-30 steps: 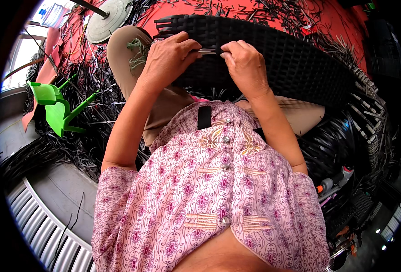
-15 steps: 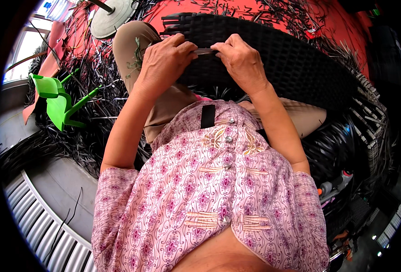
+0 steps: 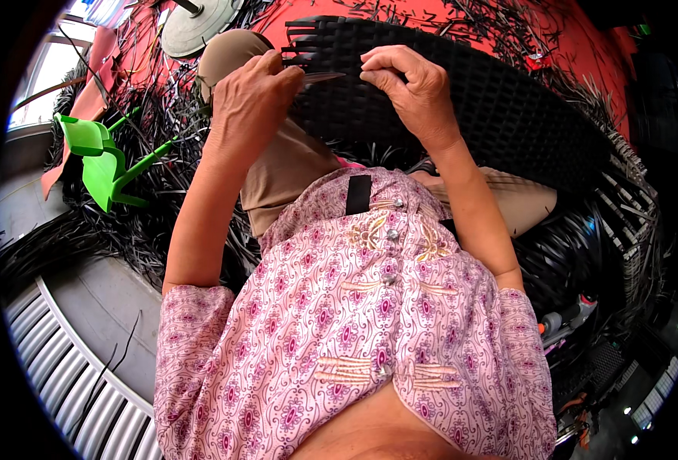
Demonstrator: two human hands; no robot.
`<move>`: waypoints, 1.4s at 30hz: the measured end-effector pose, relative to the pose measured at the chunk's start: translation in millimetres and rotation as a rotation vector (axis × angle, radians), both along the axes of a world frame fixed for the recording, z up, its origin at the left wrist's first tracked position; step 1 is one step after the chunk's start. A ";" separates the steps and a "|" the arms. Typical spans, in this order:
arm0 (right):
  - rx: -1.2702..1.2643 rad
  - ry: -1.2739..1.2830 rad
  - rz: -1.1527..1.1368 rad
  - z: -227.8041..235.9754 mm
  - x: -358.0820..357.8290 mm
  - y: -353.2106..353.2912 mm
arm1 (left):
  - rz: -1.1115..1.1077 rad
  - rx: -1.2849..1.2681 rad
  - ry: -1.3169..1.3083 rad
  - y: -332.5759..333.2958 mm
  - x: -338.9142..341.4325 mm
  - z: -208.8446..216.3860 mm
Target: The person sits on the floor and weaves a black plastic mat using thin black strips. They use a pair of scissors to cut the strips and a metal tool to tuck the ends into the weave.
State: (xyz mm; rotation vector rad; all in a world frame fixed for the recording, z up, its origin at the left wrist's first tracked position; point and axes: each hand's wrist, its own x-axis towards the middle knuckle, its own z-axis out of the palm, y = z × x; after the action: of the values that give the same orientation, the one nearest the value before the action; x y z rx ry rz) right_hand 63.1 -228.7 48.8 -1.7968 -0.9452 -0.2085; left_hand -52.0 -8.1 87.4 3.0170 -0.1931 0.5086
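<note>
My left hand (image 3: pixel 253 103) is raised over my bent knee, its fingers closed round a thin, pointed, pale shiny strip-like tool (image 3: pixel 325 77) whose tip sticks out to the right. Its exact kind I cannot make out. Across a small gap, my right hand (image 3: pixel 412 88) is closed in a pinch, thumb near the forefinger; anything between them is too small to see. Behind both hands stretches a long curved panel of black woven strips (image 3: pixel 492 100), with loose strip ends at its left edge.
Heaps of loose black strips (image 3: pixel 151 188) lie at left and more litter the red floor (image 3: pixel 278 19). A green plastic scoop-like piece (image 3: pixel 97 169) rests among them. A grey round base (image 3: pixel 197 31) stands far left, a white slatted frame (image 3: pixel 86 383) near left, and a grey-orange hand tool (image 3: pixel 565 318) lies right.
My hands have moved apart: the left shifted left with the pointed tool, and the right no longer meets its tip. The whole view has shifted slightly.
</note>
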 end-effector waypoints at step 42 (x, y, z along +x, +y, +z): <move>-0.337 0.153 -0.143 7.2 -14.4 -5.2 | -0.149 -0.584 0.195 23.3 34.7 -31.2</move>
State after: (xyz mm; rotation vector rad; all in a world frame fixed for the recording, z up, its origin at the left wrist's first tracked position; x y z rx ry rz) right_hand 48.7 -233.9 56.0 -2.1587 -0.7769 0.0015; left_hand -17.3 15.2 56.2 2.4372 -0.2098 0.2042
